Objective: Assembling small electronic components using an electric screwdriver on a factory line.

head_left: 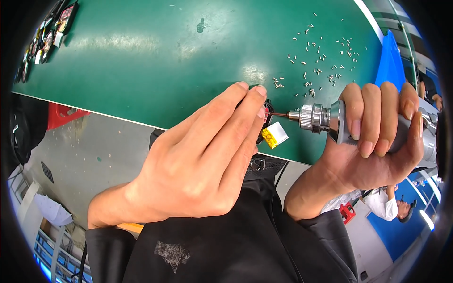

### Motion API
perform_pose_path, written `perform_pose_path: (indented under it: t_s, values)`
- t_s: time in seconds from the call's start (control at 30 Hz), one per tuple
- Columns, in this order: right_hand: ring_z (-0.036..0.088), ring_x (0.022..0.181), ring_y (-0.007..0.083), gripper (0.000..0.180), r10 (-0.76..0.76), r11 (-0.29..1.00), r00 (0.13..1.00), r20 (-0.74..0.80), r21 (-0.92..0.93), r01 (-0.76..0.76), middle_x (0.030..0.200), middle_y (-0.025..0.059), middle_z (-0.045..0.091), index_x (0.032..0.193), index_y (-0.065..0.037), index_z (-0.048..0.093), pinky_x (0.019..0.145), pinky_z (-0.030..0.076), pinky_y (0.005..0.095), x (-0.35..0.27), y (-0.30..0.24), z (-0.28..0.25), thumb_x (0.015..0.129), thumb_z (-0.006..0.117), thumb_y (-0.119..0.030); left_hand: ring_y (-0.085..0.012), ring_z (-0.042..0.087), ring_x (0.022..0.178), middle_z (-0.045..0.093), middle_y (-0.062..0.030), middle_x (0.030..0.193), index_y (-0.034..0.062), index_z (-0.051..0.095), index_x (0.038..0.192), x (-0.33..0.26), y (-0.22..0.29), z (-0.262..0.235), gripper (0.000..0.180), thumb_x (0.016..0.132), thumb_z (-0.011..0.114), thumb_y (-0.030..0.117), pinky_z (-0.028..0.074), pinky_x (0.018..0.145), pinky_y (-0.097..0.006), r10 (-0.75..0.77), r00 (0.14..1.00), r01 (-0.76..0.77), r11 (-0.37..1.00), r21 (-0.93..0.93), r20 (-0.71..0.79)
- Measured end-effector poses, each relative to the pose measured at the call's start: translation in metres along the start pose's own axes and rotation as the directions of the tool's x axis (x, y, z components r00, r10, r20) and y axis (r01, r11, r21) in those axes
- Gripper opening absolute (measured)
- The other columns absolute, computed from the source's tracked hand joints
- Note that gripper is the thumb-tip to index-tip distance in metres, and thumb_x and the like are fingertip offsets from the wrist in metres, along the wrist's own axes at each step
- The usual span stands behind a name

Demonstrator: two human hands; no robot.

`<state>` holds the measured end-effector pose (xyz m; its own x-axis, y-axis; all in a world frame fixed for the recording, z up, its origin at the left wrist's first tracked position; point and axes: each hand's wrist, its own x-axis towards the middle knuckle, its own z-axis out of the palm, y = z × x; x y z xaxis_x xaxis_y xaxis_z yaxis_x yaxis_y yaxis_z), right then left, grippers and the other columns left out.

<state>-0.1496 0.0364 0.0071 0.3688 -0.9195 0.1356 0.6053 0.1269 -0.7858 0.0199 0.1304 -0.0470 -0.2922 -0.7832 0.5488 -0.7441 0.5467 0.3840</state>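
My right hand (377,137) is wrapped round a grey-and-silver electric screwdriver (312,118), which lies sideways with its thin bit pointing left. The bit's tip meets a small black device (268,104) with a bit of red showing, near the bench's front edge. Over that device my left hand (203,160) is closed, fingers pressed together, hiding most of it. A flat silver-white battery pouch (279,132) with yellow tape sticks out beside the device, below the bit. Whether a screw sits under the tip is too small to tell.
Many loose small screws (309,84) lie scattered on the green bench top (155,70) at the right. Several black devices (47,45) are piled at the far left. A blue bin (390,59) stands at the right edge. A red stool (66,114) and a person (383,203) are beyond.
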Motion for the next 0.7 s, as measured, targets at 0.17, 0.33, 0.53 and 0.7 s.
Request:
perform_pose_path:
  t_s: [0.17, 0.33, 0.53, 0.7]
  values:
    - [0.040, 0.044, 0.0068, 0.013, 0.006, 1.000, 1.000, 0.004, -0.022, -0.006, 0.052, -0.0031, 0.042, 0.089, -0.007, 0.047, 0.054, 0.033, 0.0245, -0.001, 0.002, 0.002, 0.086, 0.054, -0.017, -0.0364, 0.063, 0.091, 0.064, -0.0243, 0.099, -0.0171, 0.061, 0.092, 0.000, -0.001, -0.001, 0.043, 0.055, 0.071, 0.003, 0.057, 0.071, -0.037, 0.007, 1.000, -0.007, 1.000, -0.001, 0.005]
    - [0.039, 0.044, 0.0071, 0.011, 0.062, 0.992, 0.994, 0.095, -0.111, -0.052, 0.052, -0.0029, 0.041, 0.085, -0.009, 0.044, 0.055, 0.034, 0.0249, 0.001, -0.004, 0.007, 0.089, 0.049, -0.019, -0.0365, 0.063, 0.090, 0.064, -0.0241, 0.099, -0.0168, 0.060, 0.092, -0.002, 0.000, 0.000, 0.041, 0.058, 0.071, 0.004, 0.057, 0.072, -0.037, 0.020, 1.000, -0.020, 1.000, 0.000, -0.003]
    - [0.035, 0.042, 0.0090, 0.017, 0.095, 0.973, 0.957, 0.275, -0.230, -0.030, 0.052, -0.0015, 0.037, 0.082, -0.008, 0.041, 0.052, 0.036, 0.0269, 0.013, 0.009, 0.009, 0.092, 0.042, -0.022, -0.0363, 0.062, 0.094, 0.062, -0.0230, 0.104, -0.0155, 0.060, 0.093, -0.005, -0.013, -0.004, 0.040, 0.062, 0.072, 0.007, 0.056, 0.072, -0.039, 0.060, 0.996, -0.058, 0.998, -0.032, 0.070]
    - [0.031, 0.039, 0.0092, 0.014, 0.067, 0.852, 0.995, 0.075, -0.524, -0.018, 0.048, -0.0014, 0.037, 0.080, -0.007, 0.040, 0.045, 0.033, 0.0271, 0.013, 0.003, 0.054, 0.089, 0.045, -0.017, -0.0359, 0.060, 0.098, 0.061, -0.0212, 0.106, -0.0130, 0.061, 0.098, 0.008, -0.014, -0.033, 0.042, 0.064, 0.073, 0.009, 0.055, 0.077, -0.041, 0.123, 0.985, -0.127, 0.991, 0.028, 0.123]
